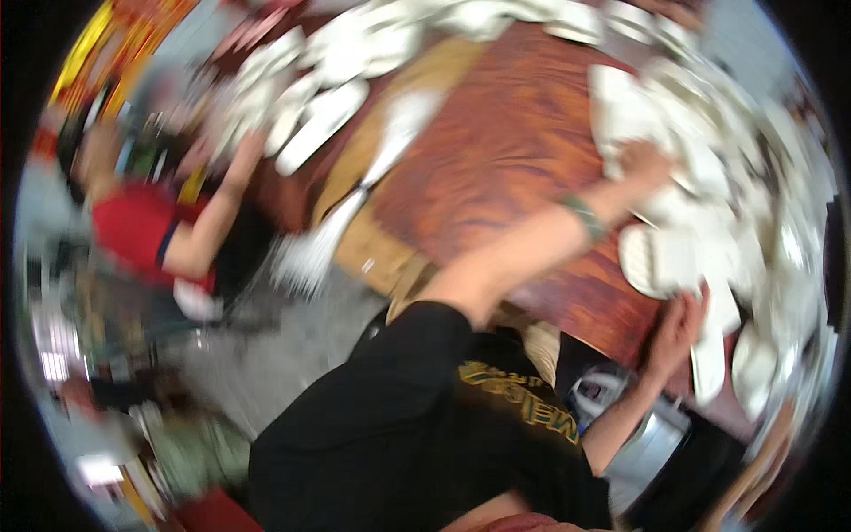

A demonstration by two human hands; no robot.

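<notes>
A heap of white slippers (700, 160) covers the right side of a reddish-brown table. My left hand (645, 164), with a green band on its wrist, reaches across to the heap and lies against the slippers there. Motion smears its fingers, so I cannot tell whether it grips one. Lower down, beside the table's right edge, my right hand (678, 328) has its fingers raised and apart. It is just below a slipper with a ribbed strap (678, 257) and touches or nearly touches the slippers around it.
A bundle of white ties or strands (403, 124), bound at its middle, lies across the table's brown left edge (355, 239). More white slippers (324, 124) line the far side. Clear plastic wrap (789, 222) borders the heap. A person in red (133, 230) works at the left.
</notes>
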